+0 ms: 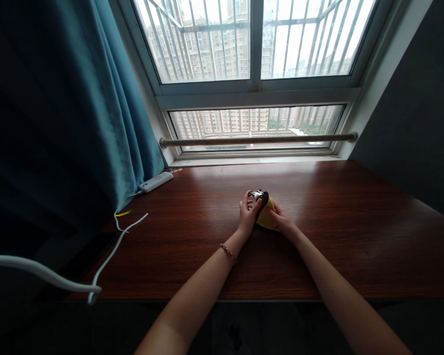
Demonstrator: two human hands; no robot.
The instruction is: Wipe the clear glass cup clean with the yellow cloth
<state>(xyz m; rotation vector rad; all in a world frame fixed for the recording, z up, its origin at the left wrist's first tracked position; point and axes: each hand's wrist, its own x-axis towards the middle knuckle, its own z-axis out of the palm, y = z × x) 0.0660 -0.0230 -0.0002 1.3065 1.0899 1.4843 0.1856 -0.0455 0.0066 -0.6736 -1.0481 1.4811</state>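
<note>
Both hands are on a small yellow, pouch-like thing with a dark edge (266, 220), low over the middle of the wooden desk. Something shiny and silvery (258, 195) shows at its upper end; what it is I cannot make out. My left hand (247, 214) grips the dark edge from the left, thumb on the front and fingers curled near the silvery part. From the right, my right hand (281, 219) is closed on the yellow side, with most of its fingertips hidden behind it. A beaded bracelet (228, 253) circles my left wrist.
The reddish-brown desk (192, 212) runs back to a window with a metal rail (259, 141) across it. At the left are a blue curtain (122, 98), a white power strip (156, 182), a white cable (114, 249) and a yellow strip (123, 213). A dark wall bounds the right.
</note>
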